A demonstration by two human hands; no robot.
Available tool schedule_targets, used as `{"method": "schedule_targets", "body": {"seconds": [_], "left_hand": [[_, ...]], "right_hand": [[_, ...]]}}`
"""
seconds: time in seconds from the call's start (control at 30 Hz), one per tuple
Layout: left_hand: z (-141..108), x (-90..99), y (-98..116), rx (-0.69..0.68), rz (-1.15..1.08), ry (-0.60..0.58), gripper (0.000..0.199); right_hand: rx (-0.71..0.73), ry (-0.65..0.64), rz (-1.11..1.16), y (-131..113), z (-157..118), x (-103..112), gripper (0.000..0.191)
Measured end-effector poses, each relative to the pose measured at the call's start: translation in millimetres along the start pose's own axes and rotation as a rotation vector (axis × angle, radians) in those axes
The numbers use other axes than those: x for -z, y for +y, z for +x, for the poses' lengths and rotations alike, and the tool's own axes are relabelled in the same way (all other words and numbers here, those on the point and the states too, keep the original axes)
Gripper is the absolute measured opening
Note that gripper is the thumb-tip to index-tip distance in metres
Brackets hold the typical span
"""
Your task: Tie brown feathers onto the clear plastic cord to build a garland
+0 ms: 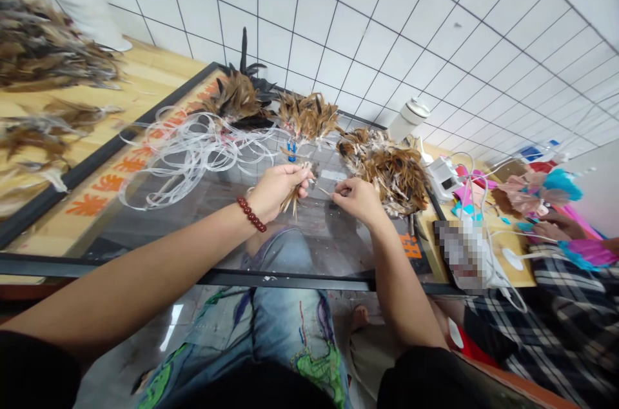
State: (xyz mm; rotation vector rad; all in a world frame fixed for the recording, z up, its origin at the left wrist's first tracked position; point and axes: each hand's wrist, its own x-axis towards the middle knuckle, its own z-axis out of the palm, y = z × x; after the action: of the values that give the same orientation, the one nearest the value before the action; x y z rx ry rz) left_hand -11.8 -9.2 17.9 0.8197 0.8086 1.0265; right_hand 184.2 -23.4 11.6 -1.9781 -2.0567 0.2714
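Your left hand (280, 187) is closed with thumb against fingers on a small feather bundle (290, 202); brown tips hang below your fist and pale ends show at the thumb. Your right hand (358, 199) appears to pinch one thin feather-like piece (324, 191) at its end, just right of the bundle and apart from it. Whether anything binds the bundle cannot be told.

Risk one: the bundle is held at its narrow part; should your left thumb slacken, pieces could slide out or fan unevenly. Risk two: the thin piece is held by very little, so a brush against the bundle could bend it or knock it loose.

Just beyond your left hand, a blue clip (291, 151) stands on the glass tabletop (193, 238). Left of it, the white strip (188, 157) lies in loose, overlapping loops; a pull on one loop could tangle the rest or drag nearby feathers.

Farther out, the middle feather pile (309, 113) is beyond the clip, and the right feather pile (399, 170) sits near your right wrist. A wide swing of that forearm could scatter it, or catch the white cables (476, 186) farther right.
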Motion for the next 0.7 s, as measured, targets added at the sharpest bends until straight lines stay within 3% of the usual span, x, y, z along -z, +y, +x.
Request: {"method": "schedule_targets", "body": {"seconds": [0.13,0.33,0.4,0.47,0.57,0.7], "left_hand": [[0,-0.8,-1,0.003,0.013,0.011,0.017],[0,-0.9,-1,0.005,0.013,0.008,0.018],[0,-0.9,-1,0.001,0.009,0.012,0.017],[0,-0.8,0,0.002,0.003,0.016,0.017],[0,-0.6,-1,0.001,-0.002,0.019,0.016],[1,0.0,-2,0.002,-0.010,0.018,0.015]], "right_hand": [[0.068,-0.028,0.015,-8,0,-5,0.013],[-0.029,0.003,0.603,-8,3,-3,0.024],[-0.031,0.058,0.538,-5,3,-1,0.023],[-0.001,0.078,0.324,-4,1,-1,0.018],[0.058,0.008,0.079,-7,-1,-4,0.014],[0.120,-0.033,0.022,-15,-1,-11,0.011]]}}
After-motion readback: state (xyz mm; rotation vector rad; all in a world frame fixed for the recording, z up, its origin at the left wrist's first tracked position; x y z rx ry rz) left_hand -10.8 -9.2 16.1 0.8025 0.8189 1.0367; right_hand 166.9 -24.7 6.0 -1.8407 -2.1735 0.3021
